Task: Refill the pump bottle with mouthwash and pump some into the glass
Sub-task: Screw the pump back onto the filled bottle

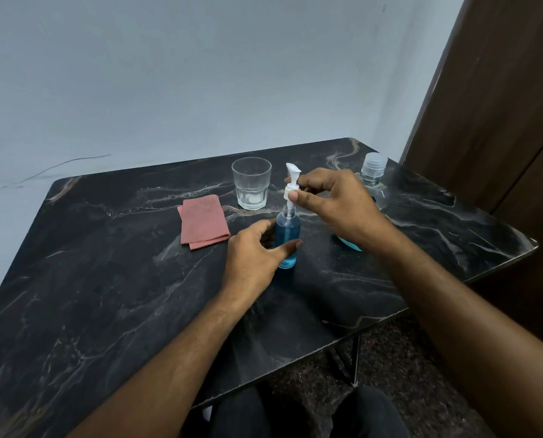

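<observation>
A small clear pump bottle [288, 235] filled with blue mouthwash stands upright near the middle of the table. My left hand [253, 254] curls around its lower body. My right hand [333, 203] pinches the white pump head [290, 181] by its collar, raised above the bottle neck with its stem reaching down into the opening. An empty clear glass [251, 183] stands just behind and to the left. The large mouthwash bottle [373, 173], with a clear cap, stands at the back right, mostly hidden behind my right hand.
A folded pink cloth [202, 223] lies left of the glass. The dark marble-patterned table [105, 295] meets a pale wall at the back. A brown door [501, 105] stands to the right, and the table's right edge drops to the floor.
</observation>
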{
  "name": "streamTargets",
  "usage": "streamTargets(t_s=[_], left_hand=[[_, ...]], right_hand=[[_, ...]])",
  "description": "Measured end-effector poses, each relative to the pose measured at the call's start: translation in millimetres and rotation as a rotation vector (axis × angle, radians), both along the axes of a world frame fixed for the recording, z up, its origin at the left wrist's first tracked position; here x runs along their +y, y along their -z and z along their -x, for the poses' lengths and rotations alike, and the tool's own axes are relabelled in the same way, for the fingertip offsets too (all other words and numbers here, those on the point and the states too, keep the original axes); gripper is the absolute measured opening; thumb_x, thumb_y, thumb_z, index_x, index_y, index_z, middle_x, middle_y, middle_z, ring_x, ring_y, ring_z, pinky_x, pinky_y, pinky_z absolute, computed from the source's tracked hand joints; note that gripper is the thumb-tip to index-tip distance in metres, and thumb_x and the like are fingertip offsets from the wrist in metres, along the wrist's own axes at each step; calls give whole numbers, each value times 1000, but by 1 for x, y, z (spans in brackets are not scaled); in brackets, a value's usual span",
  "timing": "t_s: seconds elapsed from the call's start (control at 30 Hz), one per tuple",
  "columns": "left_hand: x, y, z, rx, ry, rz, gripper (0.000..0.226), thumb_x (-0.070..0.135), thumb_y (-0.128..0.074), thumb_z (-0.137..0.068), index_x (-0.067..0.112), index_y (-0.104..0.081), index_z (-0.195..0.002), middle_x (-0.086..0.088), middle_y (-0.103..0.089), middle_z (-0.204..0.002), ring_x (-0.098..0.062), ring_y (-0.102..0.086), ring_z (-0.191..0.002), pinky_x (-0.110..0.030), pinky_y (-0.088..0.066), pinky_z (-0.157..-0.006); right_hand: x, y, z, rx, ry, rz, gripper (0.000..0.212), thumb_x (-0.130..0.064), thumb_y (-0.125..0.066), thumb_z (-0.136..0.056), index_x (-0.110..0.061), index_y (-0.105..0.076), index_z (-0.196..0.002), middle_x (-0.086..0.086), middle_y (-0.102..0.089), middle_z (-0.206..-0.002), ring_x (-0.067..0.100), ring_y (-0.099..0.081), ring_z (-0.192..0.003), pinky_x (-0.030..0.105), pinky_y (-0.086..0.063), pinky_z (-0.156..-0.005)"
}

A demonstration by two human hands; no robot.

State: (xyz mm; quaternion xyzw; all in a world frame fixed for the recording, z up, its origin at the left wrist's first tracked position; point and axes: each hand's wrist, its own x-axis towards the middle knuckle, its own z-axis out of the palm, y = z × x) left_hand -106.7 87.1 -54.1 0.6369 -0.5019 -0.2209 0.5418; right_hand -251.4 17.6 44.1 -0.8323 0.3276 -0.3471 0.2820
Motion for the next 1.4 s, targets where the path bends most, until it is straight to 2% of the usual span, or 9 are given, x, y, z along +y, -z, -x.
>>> streamTargets(t_s=[0.17, 0.43, 0.63, 0.77, 0.87, 1.03, 1.2, 1.3, 1.4], left_hand=[[1, 0, 0, -5, -3, -8, 43, 35, -89, -76, 25, -74, -115, 19, -75, -100, 4, -71, -96, -19, -59, -84], [0, 1, 0, 22, -11, -3, 43, 33, -90, -76, 22, -75, -114, 10, -79, -104, -3, -74, -98, -34, -63, -88], [-1, 1, 0, 18, -13, -4, 39, 35, -92, -73, 24, -74, -107, 10, -79, -98, -2, -75, -93, -31, -63, -85], [-2, 1, 0, -4, -24, -21, 46, 40, -93, -70, 25, -73, -108, 13, -77, -96, 5, -72, -89, -15, -59, -77], [-4, -1, 2, -7, -49, -22, 49, 43, -95, -64, 26, -70, -103, 12, -75, -89, 9, -69, -84, -6, -52, -66], [-7, -1, 1, -54, -69, -30, 54, 46, -96, -61, 23, -67, -99, 9, -72, -87, 0, -67, -78, -7, -50, -62], [-5, 1, -2, -43, 81, -57, 55, 39, -89, -76, 26, -65, -124, 10, -74, -109, -5, -69, -103, -27, -59, -88], [-6, 2, -1, 10, 62, -70, 32, 26, -88, -80, 16, -71, -105, -1, -78, -98, -21, -74, -97, -48, -60, -89], [-7, 2, 2, 40, 32, -33, 35, 25, -92, -75, 18, -75, -105, 7, -80, -95, -6, -76, -92, -39, -62, -88]], right_hand=[[0, 2, 0, 145, -50, 14, 15, -22, -69, -94, -13, -78, -101, 3, -70, -106, 18, -67, -99, 41, -56, -89], [1, 9, 3, 145, -60, 3, 17, -22, -67, -95, -12, -78, -102, 0, -67, -104, 17, -65, -98, 40, -54, -90], [0, 7, 1, 209, -55, 64, 16, -24, -66, -96, -14, -77, -97, -3, -64, -102, 16, -63, -96, 44, -53, -89], [2, 14, -1, 179, -5, 114, 19, -26, -67, -95, -11, -78, -98, -2, -64, -101, 16, -62, -95, 41, -53, -85], [3, 17, -1, 162, 12, 116, 18, -26, -67, -95, -13, -78, -101, -3, -64, -102, 13, -61, -96, 34, -52, -83], [3, 19, -2, 144, 31, 122, 17, -24, -68, -95, -13, -78, -101, -4, -65, -101, 9, -61, -94, 25, -49, -78], [5, 21, -2, 129, 37, 107, 19, -26, -67, -96, -13, -78, -104, -4, -65, -104, 8, -61, -96, 20, -48, -79], [8, 22, -2, 108, 51, 81, 22, -26, -67, -95, -11, -77, -109, -4, -66, -105, 9, -62, -98, 25, -50, -83], [11, 27, -6, 45, 124, 86, 27, -28, -72, -91, -11, -77, -111, -3, -68, -101, 10, -64, -92, 21, -50, -79]])
